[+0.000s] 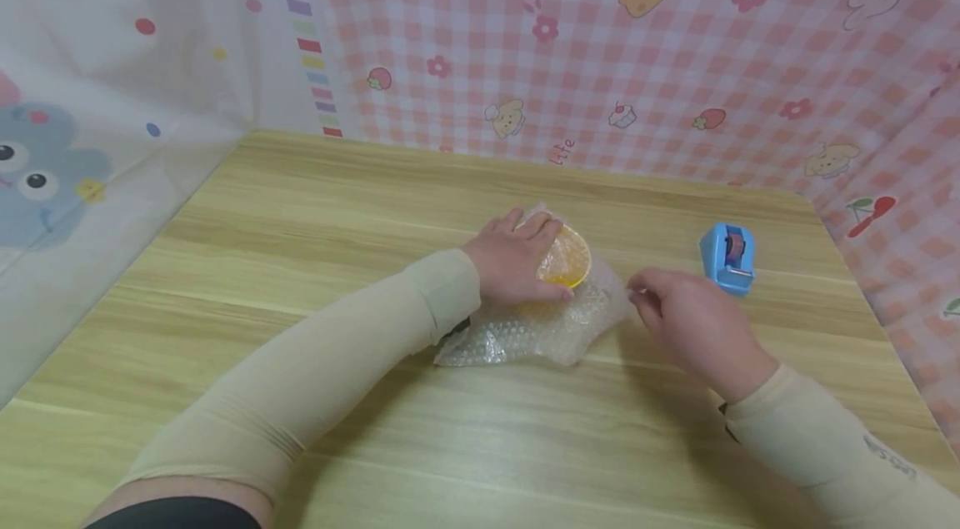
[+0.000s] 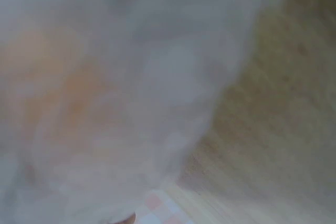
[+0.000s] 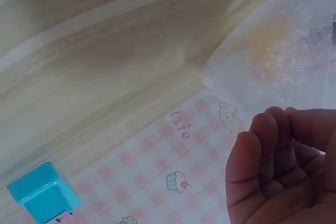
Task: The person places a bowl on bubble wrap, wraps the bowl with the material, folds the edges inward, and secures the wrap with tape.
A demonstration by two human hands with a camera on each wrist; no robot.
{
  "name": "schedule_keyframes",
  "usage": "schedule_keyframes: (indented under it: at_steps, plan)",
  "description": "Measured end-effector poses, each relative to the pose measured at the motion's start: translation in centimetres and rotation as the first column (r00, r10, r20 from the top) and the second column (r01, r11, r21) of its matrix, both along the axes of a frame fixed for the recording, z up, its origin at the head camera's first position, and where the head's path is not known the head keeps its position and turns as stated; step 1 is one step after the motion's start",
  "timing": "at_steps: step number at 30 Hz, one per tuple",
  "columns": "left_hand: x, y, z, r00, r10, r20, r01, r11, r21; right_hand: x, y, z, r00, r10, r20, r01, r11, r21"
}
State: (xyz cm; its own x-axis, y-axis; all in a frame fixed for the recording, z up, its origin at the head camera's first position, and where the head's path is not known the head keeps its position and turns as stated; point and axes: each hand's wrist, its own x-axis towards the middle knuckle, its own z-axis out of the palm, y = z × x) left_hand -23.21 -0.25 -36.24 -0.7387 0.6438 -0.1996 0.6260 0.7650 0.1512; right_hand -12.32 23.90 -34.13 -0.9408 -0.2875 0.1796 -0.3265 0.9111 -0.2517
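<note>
A sheet of clear bubble wrap (image 1: 517,337) lies on the table, around a round yellow-orange thing patterned like an orange slice (image 1: 567,258). My left hand (image 1: 513,258) rests on top of the bundle, fingers spread over its far left side and thumb nearer me. At the right edge of the wrap, my right hand (image 1: 693,325) pinches a corner between thumb and fingertips. That pinch also shows in the right wrist view, beside the cloudy bubble wrap (image 3: 299,72). The left wrist view is blurred, filled mostly by bubble wrap (image 2: 157,77) with an orange patch behind it.
A light blue tape dispenser (image 1: 727,258) with a pinkish roll stands at the right, just beyond my right hand. The wood-grain table (image 1: 300,204) meets a pink checked cloth (image 1: 480,37) at the back and a white patterned one (image 1: 187,79) at the left.
</note>
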Motion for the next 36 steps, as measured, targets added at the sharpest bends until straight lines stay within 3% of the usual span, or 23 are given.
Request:
schedule_keyframes:
  at_steps: [24,36]
  plan:
    - [0.2,-0.1,0.0,1.000,0.014,0.017,-0.014,1.000,0.024,-1.1,-2.3,0.6,1.000,0.016,-0.025,-0.018,0.998,-0.067]
    - [0.0,-0.2,0.5,0.996,0.009,0.090,-0.011,1.000,0.020,-1.7,-3.0,0.3,0.999,0.016,0.034,-0.014,0.999,-0.046]
